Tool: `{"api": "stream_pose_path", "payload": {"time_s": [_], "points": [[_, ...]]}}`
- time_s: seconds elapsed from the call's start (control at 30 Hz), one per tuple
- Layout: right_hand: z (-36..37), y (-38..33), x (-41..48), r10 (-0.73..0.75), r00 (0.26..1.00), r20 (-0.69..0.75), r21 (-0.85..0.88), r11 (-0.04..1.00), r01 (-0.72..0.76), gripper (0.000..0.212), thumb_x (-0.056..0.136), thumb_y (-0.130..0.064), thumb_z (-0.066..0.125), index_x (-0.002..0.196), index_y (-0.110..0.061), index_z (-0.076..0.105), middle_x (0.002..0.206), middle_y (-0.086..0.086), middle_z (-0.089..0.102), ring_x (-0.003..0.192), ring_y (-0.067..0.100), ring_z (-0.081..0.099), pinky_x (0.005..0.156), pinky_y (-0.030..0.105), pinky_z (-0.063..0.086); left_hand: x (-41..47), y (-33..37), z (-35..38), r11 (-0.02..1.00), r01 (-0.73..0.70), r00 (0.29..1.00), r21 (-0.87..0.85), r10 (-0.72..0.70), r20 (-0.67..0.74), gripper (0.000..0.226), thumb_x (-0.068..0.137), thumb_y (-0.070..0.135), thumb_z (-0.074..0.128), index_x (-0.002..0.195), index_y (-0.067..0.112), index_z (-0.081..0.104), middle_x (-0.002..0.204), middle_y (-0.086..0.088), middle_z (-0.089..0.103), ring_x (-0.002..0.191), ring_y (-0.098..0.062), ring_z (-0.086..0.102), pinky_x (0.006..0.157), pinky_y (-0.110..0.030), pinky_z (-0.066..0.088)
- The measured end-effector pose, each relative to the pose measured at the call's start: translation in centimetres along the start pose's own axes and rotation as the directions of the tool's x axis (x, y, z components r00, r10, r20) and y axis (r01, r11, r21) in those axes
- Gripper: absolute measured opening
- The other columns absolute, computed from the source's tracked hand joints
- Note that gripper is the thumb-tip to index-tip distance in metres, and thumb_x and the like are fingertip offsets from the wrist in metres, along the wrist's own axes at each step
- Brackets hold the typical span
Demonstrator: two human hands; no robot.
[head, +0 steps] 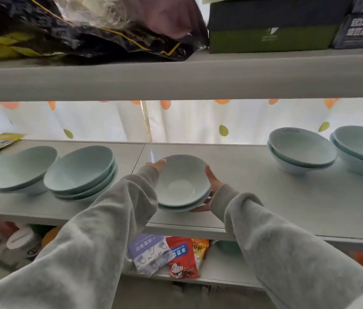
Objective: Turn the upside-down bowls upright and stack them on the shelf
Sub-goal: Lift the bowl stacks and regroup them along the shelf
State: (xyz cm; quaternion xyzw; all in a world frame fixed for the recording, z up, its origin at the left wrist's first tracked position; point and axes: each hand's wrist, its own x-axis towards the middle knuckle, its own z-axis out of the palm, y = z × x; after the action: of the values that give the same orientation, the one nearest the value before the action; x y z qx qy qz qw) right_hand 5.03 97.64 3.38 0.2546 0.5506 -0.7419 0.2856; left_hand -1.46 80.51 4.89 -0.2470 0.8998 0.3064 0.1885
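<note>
Bowls: two pale blue bowls (181, 182) nested upright — mid-shelf (265, 197), I'd say just resting.
Left hand (157, 165): mine, gripping the far-left rim.
Right hand (211, 186): cupping the right side.

Two pale-blue bowls (181, 181) (nested, upright) sit mid-shelf (265, 197), tilted toward the camera.

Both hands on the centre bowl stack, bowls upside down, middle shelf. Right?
Not quite. The head view shows the centre bowl stack upright, openings facing up. The rest holds: left hand and right hand grip it on the middle shelf.
</note>
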Motion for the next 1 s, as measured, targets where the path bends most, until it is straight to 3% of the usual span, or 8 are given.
{"api": "stream_pose_path", "payload": {"time_s": [0.17, 0.3, 0.4, 0.7, 0.73, 0.8, 0.87, 1.0], "points": [[-1.2, -0.3, -1.8, 0.036, 0.998, -0.043, 0.072, 0.997, -0.033, 0.083, 0.083, -0.070, 0.041, 0.136, -0.006, 0.038, 0.081, 0.015, 0.051, 0.127, 0.043, 0.045, 0.103, 0.055, 0.038, -1.2, 1.1, 1.0, 0.998, -0.040, 0.998, -0.039, 0.042, 0.048, 0.075, 0.094, 0.056, 0.036, 0.148, 0.005, 0.026, 0.152, -0.016, 0.031, 0.140, -0.032, 0.031, 0.113, -0.036, 0.025], [-3.9, -0.2, -2.6, 0.046, 0.995, -0.093, 0.128, 0.991, -0.034, 0.073, 0.083, -0.073, 0.035, 0.115, -0.007, 0.042, 0.083, 0.018, 0.053, 0.126, 0.044, 0.045, 0.104, 0.053, 0.038, -2.7, 3.2, 3.1, 0.996, -0.073, 0.994, -0.044, 0.077, 0.083, 0.076, 0.095, 0.056, 0.034, 0.150, 0.004, 0.021, 0.154, -0.016, 0.027, 0.142, -0.032, 0.027, 0.115, -0.036, 0.021], [-7.2, 0.1, -3.1, 0.031, 0.995, -0.090, 0.151, 0.988, -0.017, 0.086, 0.076, -0.081, 0.032, 0.122, -0.009, 0.044, 0.093, 0.021, 0.057, 0.123, 0.046, 0.047, 0.103, 0.054, 0.040, -4.4, 5.3, 5.3, 0.990, -0.130, 0.984, -0.045, 0.135, 0.120, 0.075, 0.095, 0.056, 0.034, 0.148, 0.004, 0.026, 0.153, -0.015, 0.031, 0.141, -0.031, 0.030, 0.114, -0.036, 0.022], [-20.0, 0.3, -8.3, -0.089, 0.958, -0.272, 0.302, 0.938, 0.172, 0.073, 0.086, -0.071, 0.031, 0.129, -0.014, 0.048, 0.088, 0.015, 0.057, 0.126, 0.038, 0.045, 0.109, 0.053, 0.033, -11.3, 13.5, 14.5, 0.957, -0.289, 0.927, -0.037, 0.289, 0.237, 0.067, 0.098, 0.049, 0.033, 0.144, 0.000, 0.034, 0.148, -0.017, 0.038, 0.137, -0.031, 0.036, 0.110, -0.033, 0.027], [-21.3, 0.2, -9.1, -0.101, 0.940, -0.326, 0.284, 0.938, 0.199, 0.068, 0.089, -0.066, 0.033, 0.128, -0.012, 0.049, 0.091, 0.014, 0.058, 0.122, 0.035, 0.047, 0.109, 0.051, 0.035, -11.9, 14.3, 15.5, 0.956, -0.288, 0.923, -0.053, 0.292, 0.251, 0.066, 0.098, 0.049, 0.033, 0.143, 0.000, 0.035, 0.147, -0.017, 0.040, 0.135, -0.031, 0.038, 0.110, -0.033, 0.028], [-23.9, 0.1, -10.3, -0.128, 0.901, -0.414, 0.270, 0.928, 0.256, 0.070, 0.089, -0.063, 0.039, 0.132, -0.008, 0.048, 0.117, 0.017, 0.060, 0.122, 0.034, 0.049, 0.106, 0.049, 0.039, -13.2, 15.7, 17.4, 0.955, -0.275, 0.913, -0.108, 0.295, 0.282, 0.067, 0.097, 0.050, 0.035, 0.143, 0.001, 0.036, 0.144, -0.018, 0.042, 0.133, -0.033, 0.041, 0.110, -0.035, 0.031], [-25.9, -0.1, -11.1, -0.125, 0.886, -0.447, 0.273, 0.924, 0.268, 0.077, 0.085, -0.066, 0.043, 0.136, -0.008, 0.045, 0.138, 0.015, 0.049, 0.127, 0.034, 0.047, 0.099, 0.049, 0.042, -14.3, 16.8, 19.0, 0.951, -0.258, 0.900, -0.172, 0.301, 0.315, 0.068, 0.096, 0.051, 0.037, 0.142, 0.001, 0.036, 0.142, -0.020, 0.043, 0.130, -0.036, 0.043, 0.111, -0.040, 0.035], [-29.2, -0.2, -12.4, -0.135, 0.882, -0.452, 0.304, 0.906, 0.295, 0.078, 0.085, -0.068, 0.042, 0.139, -0.011, 0.043, 0.142, 0.012, 0.047, 0.130, 0.033, 0.045, 0.096, 0.050, 0.042, -15.6, 18.6, 21.6, 0.940, -0.273, 0.884, -0.203, 0.329, 0.334, 0.070, 0.095, 0.052, 0.038, 0.143, 0.000, 0.034, 0.143, -0.022, 0.042, 0.130, -0.038, 0.044, 0.110, -0.045, 0.037]]}}
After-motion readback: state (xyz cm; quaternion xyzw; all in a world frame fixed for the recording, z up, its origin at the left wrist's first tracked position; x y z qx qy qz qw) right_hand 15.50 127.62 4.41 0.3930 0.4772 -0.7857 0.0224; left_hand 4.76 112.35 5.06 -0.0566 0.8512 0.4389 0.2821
